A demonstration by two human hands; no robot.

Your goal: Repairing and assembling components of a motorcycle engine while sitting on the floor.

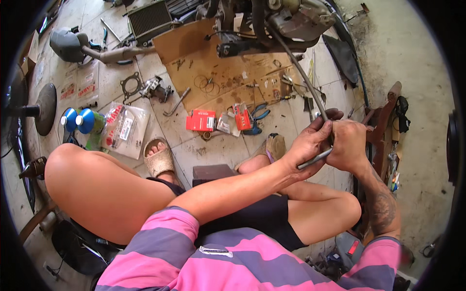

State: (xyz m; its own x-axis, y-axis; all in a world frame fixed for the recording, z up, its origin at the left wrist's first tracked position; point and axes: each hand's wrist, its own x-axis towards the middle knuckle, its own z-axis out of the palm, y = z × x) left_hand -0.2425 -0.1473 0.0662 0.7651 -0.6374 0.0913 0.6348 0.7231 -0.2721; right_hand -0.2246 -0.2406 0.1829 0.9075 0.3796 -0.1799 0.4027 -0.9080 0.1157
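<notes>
A long, thin, dark hose (305, 75) runs down from the engine (296, 24) into my hands. My left hand (310, 143) is closed around its lower part, palm turned up. Pressed against it, my right hand (347, 143) makes a fist at the same spot. From beneath that fist a short grey rod-like piece (314, 159) sticks out over my left wrist. My fingers hide whether it joins the hose.
Stained cardboard (228, 72) under the engine carries small parts. Nearby lie red boxes (201, 121), blue-handled pliers (259, 114), a carburettor (156, 88), a gasket (131, 84), a bent wrench (177, 102), plastic bags (125, 128) and blue-capped bottles (86, 121). An exhaust pipe (116, 54) lies farther left.
</notes>
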